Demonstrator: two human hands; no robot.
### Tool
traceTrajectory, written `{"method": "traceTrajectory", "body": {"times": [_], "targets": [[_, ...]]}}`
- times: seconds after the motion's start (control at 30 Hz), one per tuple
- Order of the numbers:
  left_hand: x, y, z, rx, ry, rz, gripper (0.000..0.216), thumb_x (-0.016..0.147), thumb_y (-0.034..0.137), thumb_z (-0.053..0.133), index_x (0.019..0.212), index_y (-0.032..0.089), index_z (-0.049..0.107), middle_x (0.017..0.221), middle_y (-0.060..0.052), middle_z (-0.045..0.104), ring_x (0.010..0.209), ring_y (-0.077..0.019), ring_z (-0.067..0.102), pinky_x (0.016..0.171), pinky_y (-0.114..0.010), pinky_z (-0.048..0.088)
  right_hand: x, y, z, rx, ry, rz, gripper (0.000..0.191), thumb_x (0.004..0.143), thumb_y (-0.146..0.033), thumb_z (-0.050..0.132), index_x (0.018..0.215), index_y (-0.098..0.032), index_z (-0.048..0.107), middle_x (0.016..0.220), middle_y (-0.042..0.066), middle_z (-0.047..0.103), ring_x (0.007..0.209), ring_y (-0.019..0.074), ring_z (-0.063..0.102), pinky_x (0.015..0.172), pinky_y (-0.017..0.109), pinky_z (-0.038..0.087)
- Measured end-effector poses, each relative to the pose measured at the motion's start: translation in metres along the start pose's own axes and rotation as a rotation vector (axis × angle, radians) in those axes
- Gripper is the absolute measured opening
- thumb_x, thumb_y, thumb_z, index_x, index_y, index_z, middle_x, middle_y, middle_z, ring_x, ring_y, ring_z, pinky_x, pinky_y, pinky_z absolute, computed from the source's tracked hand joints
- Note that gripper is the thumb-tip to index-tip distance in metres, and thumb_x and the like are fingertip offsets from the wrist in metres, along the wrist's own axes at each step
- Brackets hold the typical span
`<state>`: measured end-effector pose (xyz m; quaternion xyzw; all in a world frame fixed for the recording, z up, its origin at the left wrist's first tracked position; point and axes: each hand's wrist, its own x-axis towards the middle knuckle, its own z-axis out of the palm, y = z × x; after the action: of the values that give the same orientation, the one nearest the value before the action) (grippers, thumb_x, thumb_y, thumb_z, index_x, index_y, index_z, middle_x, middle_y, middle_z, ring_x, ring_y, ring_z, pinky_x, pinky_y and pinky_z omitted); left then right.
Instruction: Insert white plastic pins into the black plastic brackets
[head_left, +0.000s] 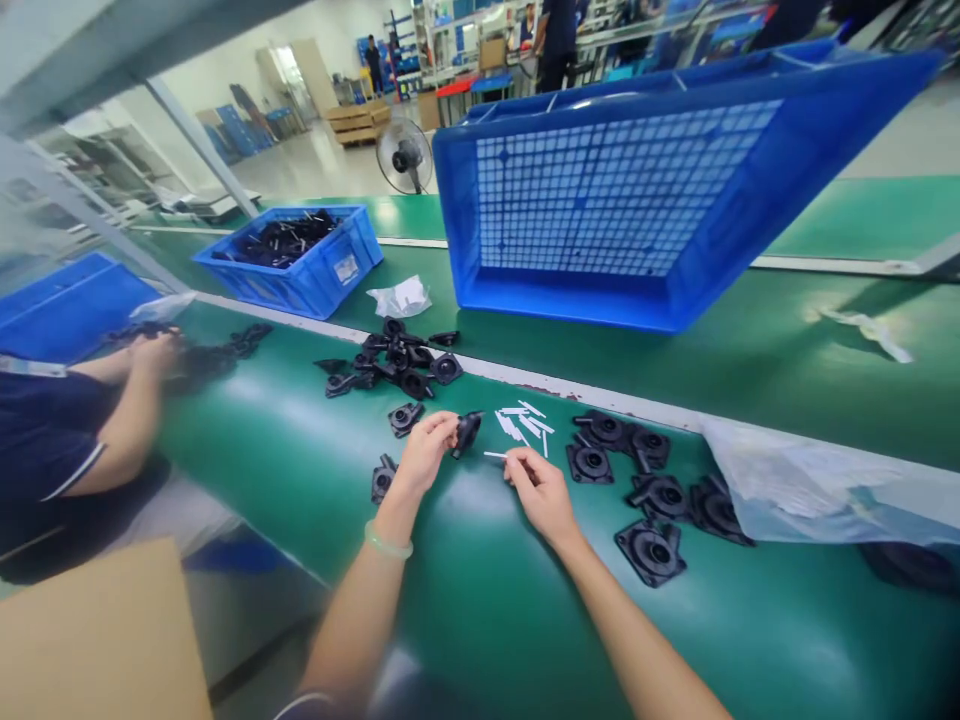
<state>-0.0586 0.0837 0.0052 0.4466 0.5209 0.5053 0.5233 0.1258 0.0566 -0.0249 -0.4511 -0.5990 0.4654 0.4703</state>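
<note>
A: Start nearest. What do the hands hold?

B: The left hand [424, 452] is closed on a small black plastic part [466, 432], pinched at the fingertips and lifted just off the green belt [480, 600]. The right hand [541, 492] pinches a thin white strip [495, 455] whose free end points toward that part; the two are near but not touching.

A: And around them?

B: Just beyond the right hand lies a loose scatter of white strips [523, 420] on the belt. To the right sits a group of black square-flanged parts [637, 480], close together, some touching, beside a clear plastic bag [810, 480]. Left of the held part are two single black parts [394, 445], and farther back a heap of black parts [394, 362].

A: How far along does it look?

B: My judgement only: somewhere in the middle. The right-hand group could be handled pieces and the heap those waiting, but I cannot tell which carry a strip. Several strips remain loose.

A: Farther out?

B: At the left, a co-worker's hands [154, 350] are over more black parts; they are blurred. Behind stand a small blue bin [330, 275] filled with dark parts, a crumpled white bag [401, 297], and a large blue crate [645, 200] tilted on its side. A fan [405, 155] stands on the floor beyond.
</note>
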Motion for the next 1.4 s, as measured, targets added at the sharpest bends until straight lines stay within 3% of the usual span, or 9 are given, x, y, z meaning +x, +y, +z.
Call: {"method": "traceTrajectory", "body": {"times": [0.2, 0.37, 1.03, 1.4], "targets": [[-0.010, -0.013, 0.012, -0.369, -0.099, -0.277, 0.031, 0.069, 0.039, 0.070, 0.077, 0.012, 0.060, 0.066, -0.001, 0.052, 0.059, -0.0109, 0.049, 0.054, -0.022, 0.043, 0.000, -0.003, -0.004, 0.019, 0.097, -0.055, 0.021, 0.088, -0.034, 0.051, 0.081, -0.017, 0.062, 0.069, 0.002, 0.056, 0.061, 0.0133, 0.051, 0.057, 0.024, 0.040], [-0.013, -0.016, 0.015, -0.472, -0.094, -0.361, 0.029, 0.068, 0.034, 0.074, 0.082, 0.011, 0.063, 0.070, -0.001, 0.058, 0.060, -0.0099, 0.051, 0.053, -0.020, 0.043, -0.002, -0.004, -0.005, -0.027, 0.104, -0.104, 0.021, 0.090, -0.032, 0.049, 0.083, -0.017, 0.062, 0.070, 0.002, 0.058, 0.060, 0.0133, 0.051, 0.058, 0.025, 0.041], [-0.016, -0.015, 0.019, -0.495, -0.142, -0.330, 0.027, 0.072, 0.031, 0.074, 0.085, 0.010, 0.064, 0.072, -0.003, 0.061, 0.061, -0.0101, 0.055, 0.053, -0.018, 0.045, -0.001, -0.002, -0.004, -0.107, 0.143, -0.147, 0.021, 0.090, -0.030, 0.049, 0.081, -0.018, 0.064, 0.075, 0.003, 0.062, 0.062, 0.0135, 0.053, 0.058, 0.025, 0.042], [-0.019, -0.012, 0.025, -0.433, -0.094, -0.330, 0.038, 0.062, 0.035, 0.082, 0.086, 0.010, 0.064, 0.078, -0.005, 0.065, 0.069, -0.0112, 0.060, 0.061, -0.018, 0.050, -0.001, -0.005, -0.004, -0.131, 0.153, -0.178, 0.023, 0.089, -0.029, 0.047, 0.077, -0.018, 0.063, 0.066, 0.002, 0.057, 0.057, 0.0131, 0.049, 0.055, 0.025, 0.038]]}}
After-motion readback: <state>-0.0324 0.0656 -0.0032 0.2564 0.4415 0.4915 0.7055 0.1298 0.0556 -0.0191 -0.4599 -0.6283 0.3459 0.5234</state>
